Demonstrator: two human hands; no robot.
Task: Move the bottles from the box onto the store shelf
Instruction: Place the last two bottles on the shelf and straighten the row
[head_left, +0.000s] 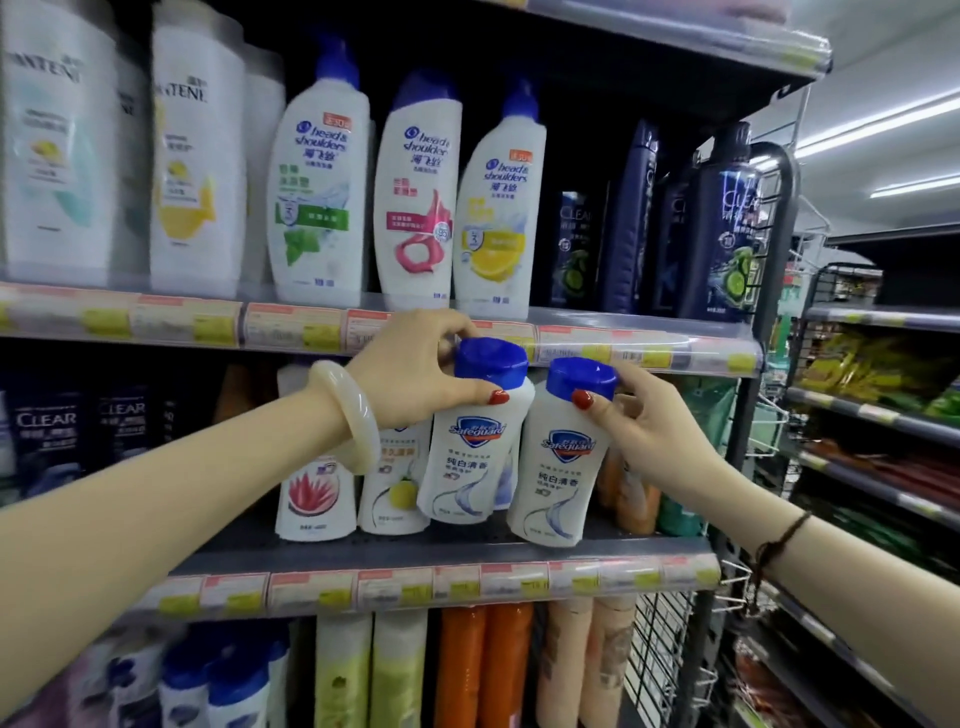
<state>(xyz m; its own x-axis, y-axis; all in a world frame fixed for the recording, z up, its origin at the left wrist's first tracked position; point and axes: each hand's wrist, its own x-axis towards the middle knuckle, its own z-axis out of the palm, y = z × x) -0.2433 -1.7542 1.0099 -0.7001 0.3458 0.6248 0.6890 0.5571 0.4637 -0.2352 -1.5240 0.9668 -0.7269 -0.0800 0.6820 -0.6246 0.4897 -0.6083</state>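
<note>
Two white Safeguard bottles with blue caps are held over the middle shelf (363, 553). My left hand (415, 371) grips the left Safeguard bottle (470, 452) at its neck, just under the cap; this bottle tilts and hangs slightly above the shelf board. My right hand (644, 421) pinches the right Safeguard bottle (558, 478) at its neck, its base at or just above the shelf's front. The box is out of view.
Behind the two stand other white Safeguard bottles (314, 493) and orange ones (636, 499). Head & Shoulders bottles (319, 192), Pantene and dark Clear bottles fill the upper shelf. The shelf above hangs close over the caps. A wire rack (748, 415) flanks the right end.
</note>
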